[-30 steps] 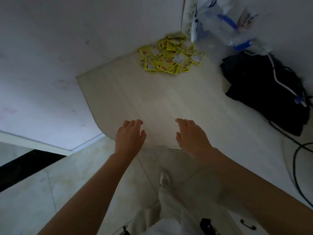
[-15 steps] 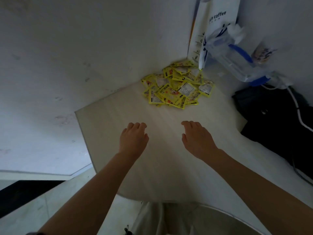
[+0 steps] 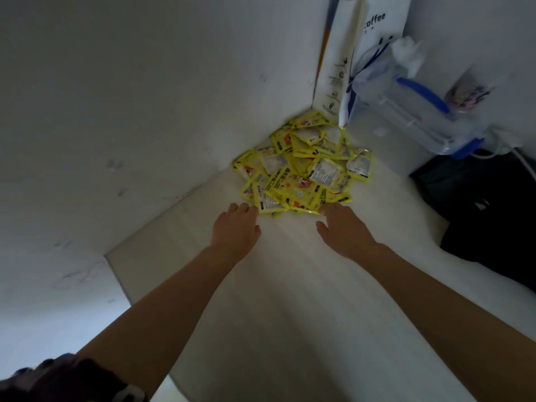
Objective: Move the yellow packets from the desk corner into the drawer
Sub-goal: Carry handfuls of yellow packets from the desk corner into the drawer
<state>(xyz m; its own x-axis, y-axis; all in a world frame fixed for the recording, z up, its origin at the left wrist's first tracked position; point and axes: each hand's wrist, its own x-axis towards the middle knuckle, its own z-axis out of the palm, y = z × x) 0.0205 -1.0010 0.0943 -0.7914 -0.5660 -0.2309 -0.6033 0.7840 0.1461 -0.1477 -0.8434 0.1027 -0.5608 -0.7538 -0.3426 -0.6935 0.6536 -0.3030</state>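
A heap of several yellow packets lies in the far corner of the pale wooden desk, against the white walls. My left hand is palm down with its fingertips at the near left edge of the heap. My right hand is palm down with its fingertips touching the heap's near right edge. Both hands hold nothing and their fingers are loosely spread. No drawer is in view.
A white paper coffee bag stands in the corner behind the heap. A clear plastic container with blue handles sits to its right. A black bag lies along the desk's right side. The desk's left edge runs beside the wall.
Both hands have reached forward across the desk, from well short of the heap to its near edge. The view has moved closer to the corner.
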